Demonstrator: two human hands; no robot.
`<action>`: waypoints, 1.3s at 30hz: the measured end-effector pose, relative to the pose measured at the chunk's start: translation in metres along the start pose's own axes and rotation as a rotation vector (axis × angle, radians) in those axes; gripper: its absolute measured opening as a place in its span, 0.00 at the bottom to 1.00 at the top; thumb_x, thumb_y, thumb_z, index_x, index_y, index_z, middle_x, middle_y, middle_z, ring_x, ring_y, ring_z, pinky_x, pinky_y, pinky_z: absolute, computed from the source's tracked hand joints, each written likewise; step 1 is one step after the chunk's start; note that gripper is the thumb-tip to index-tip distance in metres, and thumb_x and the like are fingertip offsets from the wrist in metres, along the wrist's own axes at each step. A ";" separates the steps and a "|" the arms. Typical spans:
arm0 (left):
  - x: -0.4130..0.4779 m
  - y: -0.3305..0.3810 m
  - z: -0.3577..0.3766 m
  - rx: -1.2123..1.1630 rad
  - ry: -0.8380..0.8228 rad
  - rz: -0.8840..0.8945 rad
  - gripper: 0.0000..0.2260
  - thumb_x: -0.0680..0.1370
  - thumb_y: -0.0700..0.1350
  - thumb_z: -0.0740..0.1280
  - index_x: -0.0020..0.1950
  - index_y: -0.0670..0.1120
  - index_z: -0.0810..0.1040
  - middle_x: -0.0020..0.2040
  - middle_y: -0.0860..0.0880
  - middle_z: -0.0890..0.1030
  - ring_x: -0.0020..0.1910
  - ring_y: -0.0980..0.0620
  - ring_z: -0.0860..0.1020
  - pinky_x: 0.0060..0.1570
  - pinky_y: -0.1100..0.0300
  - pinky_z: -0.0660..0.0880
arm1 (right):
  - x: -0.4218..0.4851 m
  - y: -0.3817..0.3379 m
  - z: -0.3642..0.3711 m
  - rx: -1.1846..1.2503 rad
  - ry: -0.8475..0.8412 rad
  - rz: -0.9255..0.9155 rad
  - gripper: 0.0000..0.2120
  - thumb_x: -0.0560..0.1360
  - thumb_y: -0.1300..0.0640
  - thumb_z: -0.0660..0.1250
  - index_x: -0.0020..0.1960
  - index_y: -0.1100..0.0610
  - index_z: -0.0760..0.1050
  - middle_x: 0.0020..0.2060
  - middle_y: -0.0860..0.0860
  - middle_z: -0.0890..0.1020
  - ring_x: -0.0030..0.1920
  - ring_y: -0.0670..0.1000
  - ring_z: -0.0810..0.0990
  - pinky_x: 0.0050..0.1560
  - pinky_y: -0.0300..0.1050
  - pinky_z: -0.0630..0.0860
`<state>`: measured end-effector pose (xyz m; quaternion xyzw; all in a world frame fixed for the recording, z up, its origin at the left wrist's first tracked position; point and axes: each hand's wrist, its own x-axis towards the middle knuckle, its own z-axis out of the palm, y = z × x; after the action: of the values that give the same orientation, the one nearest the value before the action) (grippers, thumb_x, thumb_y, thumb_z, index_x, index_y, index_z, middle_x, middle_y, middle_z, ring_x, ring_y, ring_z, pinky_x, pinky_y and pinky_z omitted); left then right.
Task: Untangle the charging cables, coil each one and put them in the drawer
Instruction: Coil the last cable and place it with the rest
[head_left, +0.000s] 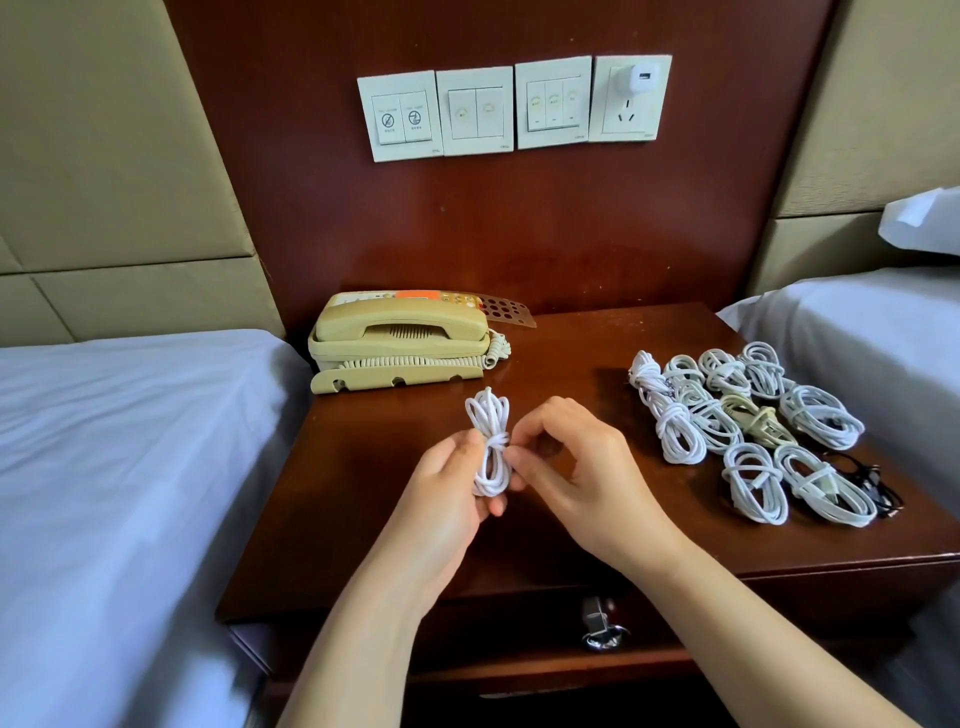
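A coiled white cable (488, 423), wrapped round its middle, stands upright above the nightstand (395, 467). My left hand (447, 493) grips its lower half from the left. My right hand (576, 467) pinches the wrap at the cable's middle with curled fingers. Several coiled white cables (748, 415) lie grouped on the nightstand's right side, with a beige one (758, 418) among them and a black cable (867, 480) at their right edge. The drawer front (519, 629) with a metal handle (600, 626) sits below the tabletop and is closed.
A beige telephone (400, 338) stands at the back left of the nightstand. Beds with white sheets (114, 467) flank it on both sides. Wall switches and a socket holding a white charger (641, 80) are on the wooden panel behind.
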<state>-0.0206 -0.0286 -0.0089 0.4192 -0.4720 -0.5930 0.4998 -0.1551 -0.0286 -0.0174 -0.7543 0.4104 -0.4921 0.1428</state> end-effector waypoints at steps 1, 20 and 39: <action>-0.001 0.000 -0.001 0.021 -0.022 -0.003 0.16 0.83 0.43 0.50 0.48 0.40 0.76 0.28 0.48 0.75 0.29 0.53 0.68 0.30 0.63 0.65 | 0.000 0.000 -0.001 -0.025 -0.003 -0.013 0.05 0.73 0.63 0.69 0.42 0.55 0.75 0.37 0.40 0.74 0.41 0.44 0.73 0.40 0.33 0.70; -0.013 -0.004 0.045 0.024 -0.054 -0.008 0.13 0.82 0.43 0.55 0.51 0.52 0.79 0.48 0.48 0.83 0.46 0.55 0.82 0.44 0.61 0.80 | -0.010 -0.001 -0.049 0.035 -0.060 0.113 0.10 0.73 0.63 0.70 0.49 0.51 0.72 0.40 0.42 0.77 0.43 0.45 0.77 0.42 0.37 0.74; -0.010 -0.039 0.113 0.684 -0.033 0.130 0.05 0.77 0.48 0.65 0.48 0.49 0.80 0.44 0.53 0.83 0.46 0.54 0.80 0.46 0.60 0.75 | -0.043 0.032 -0.124 -0.451 -0.123 0.207 0.05 0.71 0.60 0.71 0.43 0.54 0.75 0.36 0.44 0.77 0.44 0.49 0.74 0.47 0.47 0.71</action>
<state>-0.1360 -0.0006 -0.0238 0.5217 -0.6772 -0.3743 0.3593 -0.2842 0.0075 -0.0048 -0.7498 0.5752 -0.3239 0.0450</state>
